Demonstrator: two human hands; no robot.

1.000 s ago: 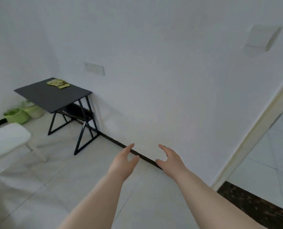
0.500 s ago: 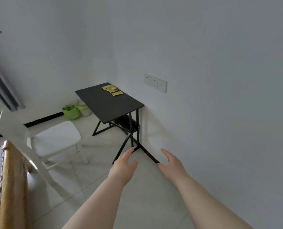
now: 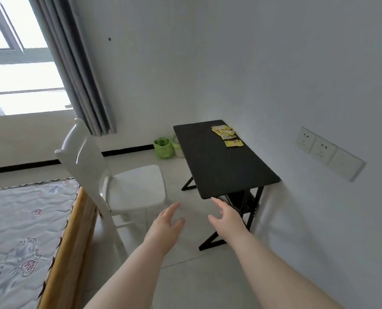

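Black folding surface [image 3: 221, 166] just ahead of the right grip [image 3: 227, 217], near edge at the fingertips in view, seemingly short of contact. Both released: right grip with fingers spread and relaxed, left grip [image 3: 165, 224] beside it, flat, empty, over bare floor. Probably a stiff top on thin crossed metal legs. Likely light but awkward, prone to fold or tip if lifted by one corner. Best taken by both long edges near the middle, thumbs on top. Well beyond the grips, at the far end of the top, loose yellow-green packets [image 3: 227, 136], thin, light, apt to slide off under any tilt. Left of the left grip, a white chair [image 3: 132, 186]; further left, a bed [image 3: 18, 219]. Far ahead by the wall, a green tub [image 3: 162, 148]. Off to the right, wall sockets [image 3: 326, 152].
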